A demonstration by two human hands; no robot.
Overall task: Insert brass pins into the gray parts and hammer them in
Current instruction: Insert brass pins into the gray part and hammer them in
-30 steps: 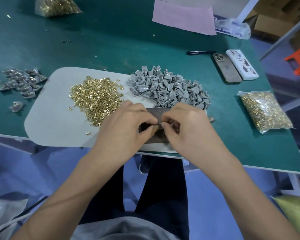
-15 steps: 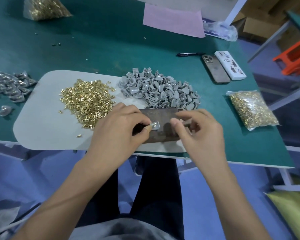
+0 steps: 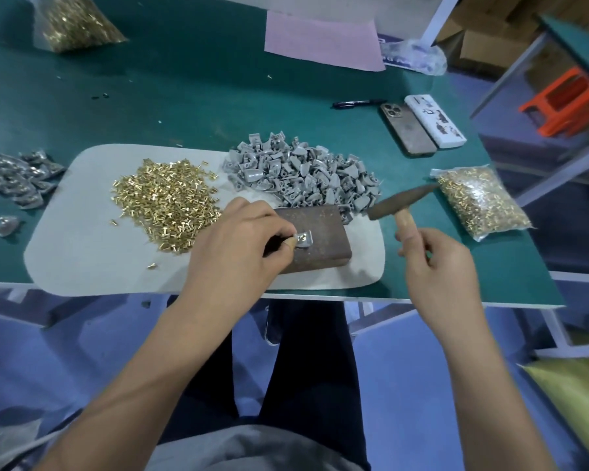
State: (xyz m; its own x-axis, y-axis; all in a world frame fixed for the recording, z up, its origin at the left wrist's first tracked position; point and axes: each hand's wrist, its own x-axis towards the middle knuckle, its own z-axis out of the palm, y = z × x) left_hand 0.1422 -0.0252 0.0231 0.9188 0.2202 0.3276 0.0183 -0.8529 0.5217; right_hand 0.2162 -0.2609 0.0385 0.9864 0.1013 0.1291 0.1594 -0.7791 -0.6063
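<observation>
— Left hand (image 3: 233, 251)?
— Pinching a gray part (image 3: 303, 240) flat on the rusty metal block (image 3: 315, 237), pin seated in it.
— Right hand (image 3: 436, 263)?
— Curled round the hammer (image 3: 400, 202) handle, head raised just right of the block.
— Stock?
— Brass pins (image 3: 165, 202) heaped on the mat (image 3: 82, 253); gray parts pile (image 3: 303, 175) behind the block.
</observation>
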